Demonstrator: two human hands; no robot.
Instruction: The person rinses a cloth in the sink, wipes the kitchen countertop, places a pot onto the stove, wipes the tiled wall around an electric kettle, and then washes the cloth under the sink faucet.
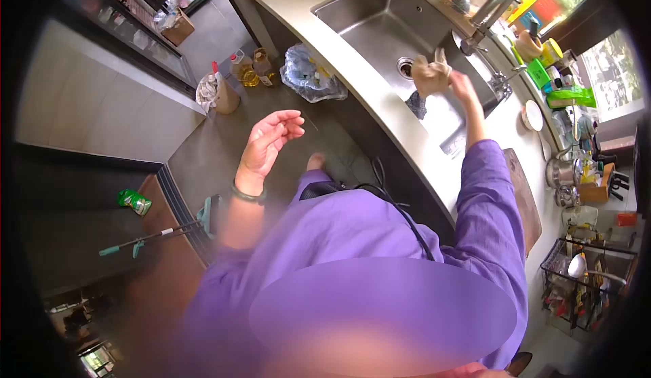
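My right hand (461, 85) reaches over the sink (366, 22) and is closed on a crumpled beige cloth (430, 75). The cloth hangs near the drain (405, 66), and part of my fingers is hidden behind it. My left hand (266, 142) is raised over the floor, away from the counter. It holds nothing, its fingers loosely bent and apart. Just below the cloth, a dark patterned piece (416, 105) lies at the sink's near side; I cannot tell what it is.
A faucet (495, 8) rises behind the sink. A small white bowl (532, 115) and a brown cutting board (523, 195) are on the counter (434, 149). Along the window stand bottles and a green packet (571, 97). Oil jugs (263, 66) and a plastic bag (308, 73) sit on the floor.
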